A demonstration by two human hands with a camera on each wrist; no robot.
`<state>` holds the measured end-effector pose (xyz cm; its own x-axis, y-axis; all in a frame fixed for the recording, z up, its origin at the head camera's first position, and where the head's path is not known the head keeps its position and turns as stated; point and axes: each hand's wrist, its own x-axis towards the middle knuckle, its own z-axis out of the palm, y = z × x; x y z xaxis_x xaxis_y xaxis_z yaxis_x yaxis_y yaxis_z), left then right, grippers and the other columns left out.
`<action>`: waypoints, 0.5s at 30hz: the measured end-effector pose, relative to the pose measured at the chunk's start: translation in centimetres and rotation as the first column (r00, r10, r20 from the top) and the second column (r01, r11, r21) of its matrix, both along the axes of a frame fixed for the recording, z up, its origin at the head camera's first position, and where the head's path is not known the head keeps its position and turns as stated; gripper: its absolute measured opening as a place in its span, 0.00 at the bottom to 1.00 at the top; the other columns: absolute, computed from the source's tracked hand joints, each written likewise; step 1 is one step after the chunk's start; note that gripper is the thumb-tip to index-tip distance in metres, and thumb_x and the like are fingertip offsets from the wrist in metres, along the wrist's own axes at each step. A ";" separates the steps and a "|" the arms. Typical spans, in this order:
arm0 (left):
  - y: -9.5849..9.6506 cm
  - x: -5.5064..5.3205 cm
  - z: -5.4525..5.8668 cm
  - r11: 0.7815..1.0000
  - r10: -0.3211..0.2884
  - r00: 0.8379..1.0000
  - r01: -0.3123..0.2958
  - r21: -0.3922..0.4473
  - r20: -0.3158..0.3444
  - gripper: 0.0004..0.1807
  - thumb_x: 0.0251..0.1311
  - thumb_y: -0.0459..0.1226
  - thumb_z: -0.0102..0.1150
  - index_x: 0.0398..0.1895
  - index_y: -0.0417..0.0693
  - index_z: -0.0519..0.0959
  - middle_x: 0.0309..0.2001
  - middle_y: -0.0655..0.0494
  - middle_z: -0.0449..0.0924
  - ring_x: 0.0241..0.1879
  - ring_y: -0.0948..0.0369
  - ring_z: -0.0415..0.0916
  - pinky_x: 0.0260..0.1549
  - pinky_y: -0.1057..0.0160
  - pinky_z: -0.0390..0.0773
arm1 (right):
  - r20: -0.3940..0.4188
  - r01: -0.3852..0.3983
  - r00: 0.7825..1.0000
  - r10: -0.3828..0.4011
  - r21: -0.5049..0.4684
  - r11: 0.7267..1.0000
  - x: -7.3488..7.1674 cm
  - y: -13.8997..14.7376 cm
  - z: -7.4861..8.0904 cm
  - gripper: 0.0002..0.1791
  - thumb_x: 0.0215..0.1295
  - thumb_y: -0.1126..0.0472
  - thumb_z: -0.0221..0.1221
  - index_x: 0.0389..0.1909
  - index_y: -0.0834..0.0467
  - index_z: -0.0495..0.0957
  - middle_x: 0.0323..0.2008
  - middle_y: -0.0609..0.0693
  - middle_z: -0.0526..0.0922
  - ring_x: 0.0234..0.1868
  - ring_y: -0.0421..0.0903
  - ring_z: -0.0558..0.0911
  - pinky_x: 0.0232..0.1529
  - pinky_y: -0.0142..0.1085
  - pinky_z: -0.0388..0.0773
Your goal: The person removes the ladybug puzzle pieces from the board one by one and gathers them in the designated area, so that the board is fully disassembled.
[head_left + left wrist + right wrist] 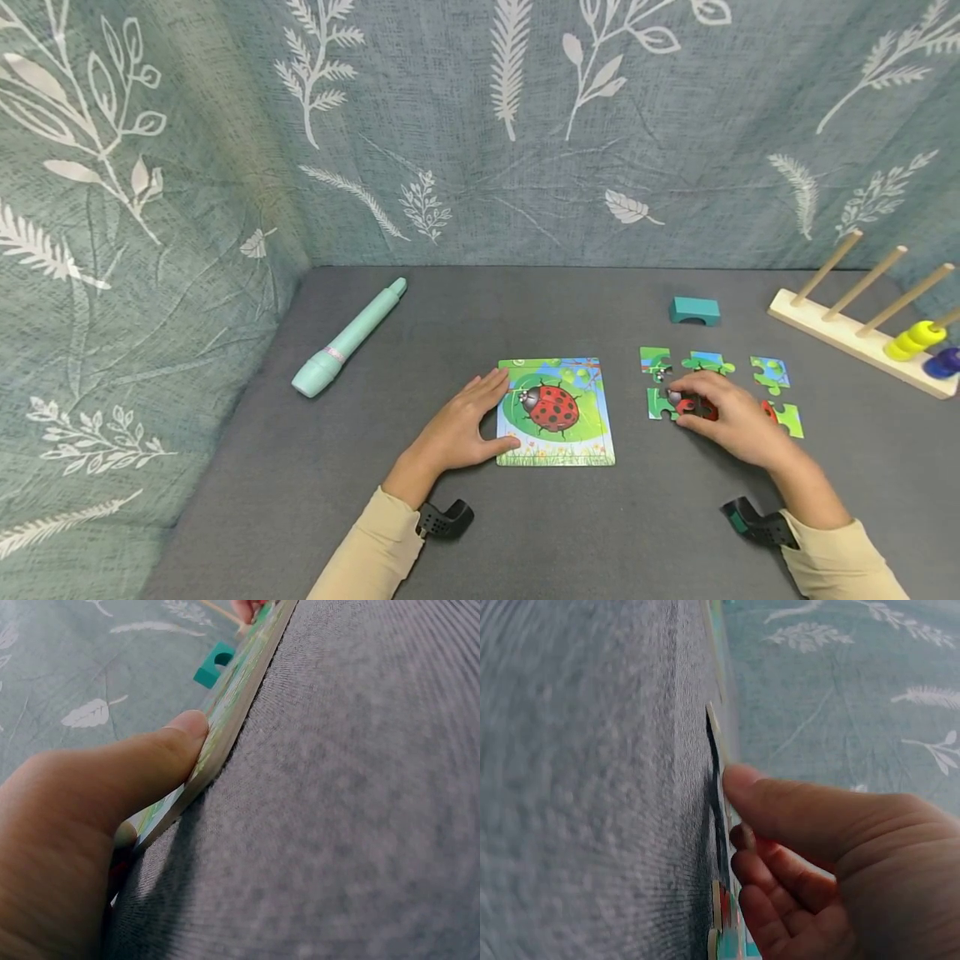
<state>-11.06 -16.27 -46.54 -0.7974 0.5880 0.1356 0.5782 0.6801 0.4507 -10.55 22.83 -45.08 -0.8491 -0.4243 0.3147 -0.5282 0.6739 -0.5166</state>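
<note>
A square ladybug picture board [592, 433] lies flat in the middle of the grey table. My left hand [459, 427] rests on its left side, fingers at the upper corner and thumb lower down; the left wrist view shows the thumb [161, 754] on the board's top near the edge. Right of the board, my right hand [738, 423] pinches a red and black puzzle piece [686, 405] among several loose pieces. In the right wrist view a piece edge [715, 724] stands slightly raised off the table by the thumb. My palm and fingers hide part of the pieces.
Loose puzzle pieces, such as a top right one [772, 373], surround the right hand. Behind them is a teal arch block [694, 311]. A wooden peg stand [832, 321] with yellow and blue beads is at far right. A mint-green flashlight-shaped tube [352, 335] lies at left.
</note>
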 end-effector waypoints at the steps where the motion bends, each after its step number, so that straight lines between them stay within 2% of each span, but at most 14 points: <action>1: 0.0 0.0 0.0 1.000 -0.001 1.000 0.001 0.003 0.000 0.47 0.52 0.54 0.64 0.70 0.38 0.60 0.72 0.46 0.56 0.72 0.53 0.53 0.73 0.53 0.54 | -0.009 -0.002 1.000 0.002 0.011 1.000 0.0 0.0 0.0 0.22 0.48 0.66 0.71 0.47 0.59 0.80 0.46 0.52 0.79 0.45 0.41 0.75 0.42 0.20 0.67; 4: 0.0 0.0 -0.1 1.000 -0.002 1.000 0.002 0.002 -0.005 0.47 0.52 0.54 0.64 0.70 0.38 0.60 0.72 0.46 0.55 0.72 0.53 0.53 0.73 0.53 0.54 | -0.027 -0.004 1.000 0.005 0.049 0.999 0.0 -0.1 -0.1 0.23 0.48 0.65 0.71 0.48 0.59 0.80 0.47 0.52 0.79 0.47 0.48 0.75 0.45 0.26 0.69; 8: -0.1 0.0 -0.2 1.000 0.003 1.000 -0.003 0.000 -0.004 0.48 0.52 0.55 0.64 0.71 0.39 0.59 0.73 0.47 0.55 0.72 0.53 0.53 0.73 0.54 0.54 | -0.024 -0.006 1.000 0.008 0.087 0.996 0.0 -0.1 -0.2 0.23 0.49 0.64 0.70 0.49 0.59 0.79 0.48 0.53 0.78 0.49 0.51 0.75 0.45 0.37 0.71; 15: 0.0 0.0 -0.2 1.000 0.002 1.000 -0.002 -0.003 0.000 0.48 0.52 0.55 0.63 0.71 0.39 0.59 0.73 0.47 0.55 0.72 0.53 0.53 0.73 0.54 0.54 | -0.013 -0.010 1.000 0.012 0.106 0.994 0.0 -0.2 0.0 0.24 0.50 0.64 0.70 0.50 0.62 0.79 0.48 0.54 0.77 0.50 0.53 0.75 0.45 0.44 0.72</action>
